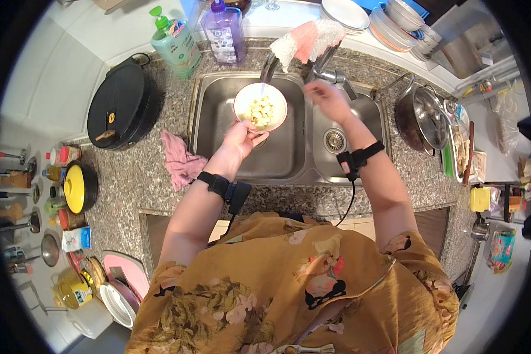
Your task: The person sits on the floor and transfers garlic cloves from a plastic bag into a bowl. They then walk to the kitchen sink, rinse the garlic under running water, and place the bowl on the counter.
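My left hand (pixel 243 137) grips the lower rim of a white bowl (pixel 239 105) with a red edge, over the large left sink basin (pixel 287 155). Inside the bowl lie pale yellow pieces (pixel 262 110) that look like peeled garlic cloves. A thin stream of water falls into it from the metal faucet spout (pixel 270 68). Over the divider and the smaller right basin (pixel 367 117), my right hand (pixel 329 99) is blurred, just left of the faucet lever (pixel 348 88). Whether its fingers touch anything is unclear. A pink and white cloth (pixel 307 40) drapes over the faucet.
Left of the sink are a pink rag (pixel 181 161) and a black round electric pan (pixel 119 106). Green (pixel 177 48) and purple (pixel 225 37) pump bottles stand behind it. Stacked plates (pixel 345 15) sit at the back right, and a lidded steel pot (pixel 420 117) stands right of the basins.
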`<state>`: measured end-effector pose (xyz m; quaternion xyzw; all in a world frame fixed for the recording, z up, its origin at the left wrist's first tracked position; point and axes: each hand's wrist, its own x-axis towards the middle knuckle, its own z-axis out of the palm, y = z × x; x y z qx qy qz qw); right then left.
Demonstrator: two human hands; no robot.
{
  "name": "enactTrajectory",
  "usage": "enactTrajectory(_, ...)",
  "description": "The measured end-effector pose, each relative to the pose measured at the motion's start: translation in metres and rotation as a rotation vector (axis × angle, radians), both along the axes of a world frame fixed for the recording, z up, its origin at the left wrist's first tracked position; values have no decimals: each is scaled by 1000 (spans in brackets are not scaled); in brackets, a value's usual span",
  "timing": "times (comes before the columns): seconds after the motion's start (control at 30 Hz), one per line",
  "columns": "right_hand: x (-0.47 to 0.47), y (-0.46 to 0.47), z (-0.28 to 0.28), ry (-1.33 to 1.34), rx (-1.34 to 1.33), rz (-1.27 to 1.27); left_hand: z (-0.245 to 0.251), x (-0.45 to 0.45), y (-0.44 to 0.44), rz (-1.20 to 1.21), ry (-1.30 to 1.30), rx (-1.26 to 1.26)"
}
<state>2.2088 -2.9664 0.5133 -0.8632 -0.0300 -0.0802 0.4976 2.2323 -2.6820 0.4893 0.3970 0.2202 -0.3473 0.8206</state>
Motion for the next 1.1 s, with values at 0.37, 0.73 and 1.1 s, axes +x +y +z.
enactTrajectory(0.37,44,105,-26,120,-753,457,-6,-10,-7,-83,-37,31)
enactTrajectory(0.73,38,121,-12,3,-571,617,-1,4,9,-127,-110,76)
enactTrajectory(1.1,39,123,-19,55,-480,583,-11,0,10,-119,-61,24)
